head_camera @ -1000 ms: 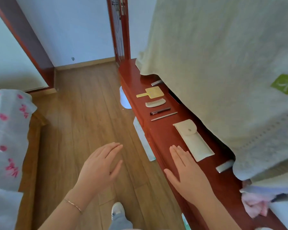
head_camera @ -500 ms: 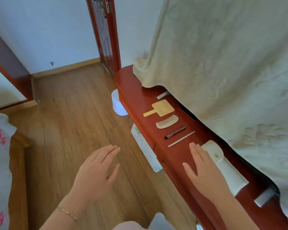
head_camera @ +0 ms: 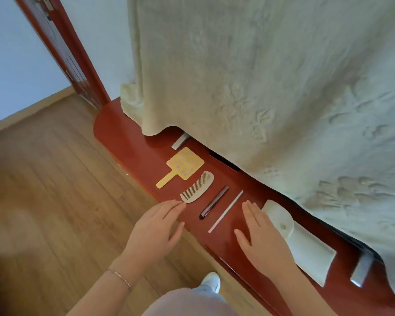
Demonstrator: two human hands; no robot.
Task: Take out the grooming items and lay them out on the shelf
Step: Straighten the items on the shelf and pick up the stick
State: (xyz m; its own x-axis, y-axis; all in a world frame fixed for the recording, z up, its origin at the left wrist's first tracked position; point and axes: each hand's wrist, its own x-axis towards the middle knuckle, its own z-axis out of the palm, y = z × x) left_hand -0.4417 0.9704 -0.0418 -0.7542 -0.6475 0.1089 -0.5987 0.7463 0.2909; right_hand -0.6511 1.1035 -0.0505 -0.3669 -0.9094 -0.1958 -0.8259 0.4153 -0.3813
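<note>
A: From the head camera, where are the hands?
B: Both flat, fingers straight, holding nothing. The left hand (head_camera: 155, 233) has its fingertips just short of the comb (head_camera: 197, 187); the right hand (head_camera: 261, 240) lies between the white stick (head_camera: 225, 211) and the pouch (head_camera: 297, 240).
A: And the rest?
B: On the red shelf (head_camera: 123, 137): yellow mirror (head_camera: 181, 167), comb, dark pen (head_camera: 214, 202), stick, pouch, in a row.
</note>
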